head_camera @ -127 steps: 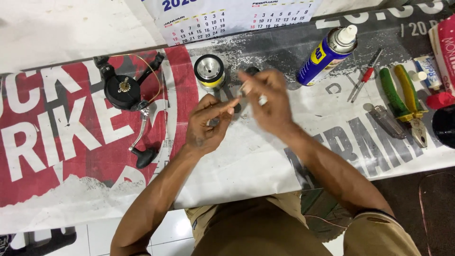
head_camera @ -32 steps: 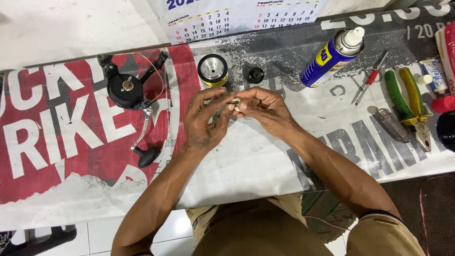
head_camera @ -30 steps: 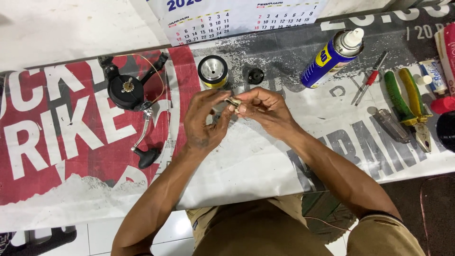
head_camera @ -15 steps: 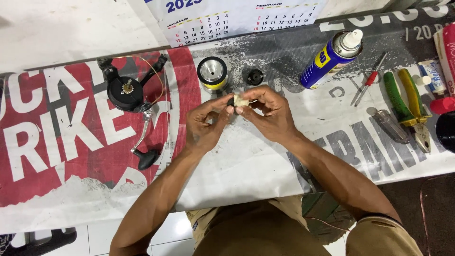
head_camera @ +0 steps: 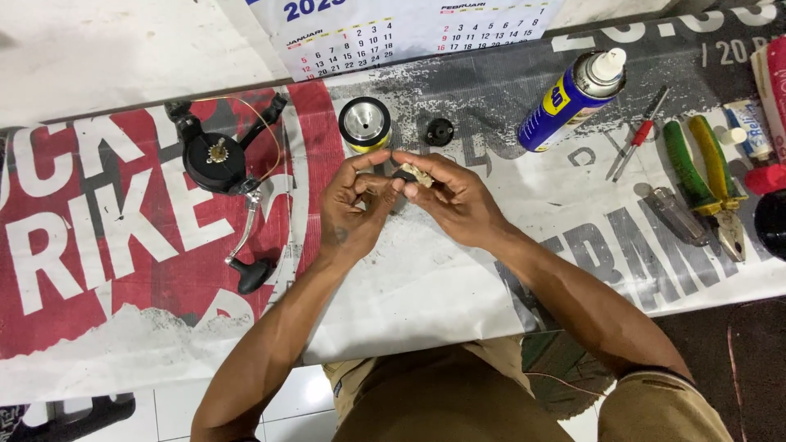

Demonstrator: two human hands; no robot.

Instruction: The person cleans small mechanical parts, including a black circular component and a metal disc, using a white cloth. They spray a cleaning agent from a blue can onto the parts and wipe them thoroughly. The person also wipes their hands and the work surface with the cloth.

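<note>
We are now pinching the small pale part (head_camera: 421,175) between both hands, left hand (head_camera: 350,209) and right hand (head_camera: 457,200) gripping it, having raised it slightly toward the spool (head_camera: 365,124).

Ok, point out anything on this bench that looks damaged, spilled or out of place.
Nothing is spilled or visibly broken. The fishing reel lies partly dismantled, its spool and a black cap standing apart. Both hands, left hand and right hand, pinch a small part.
</note>
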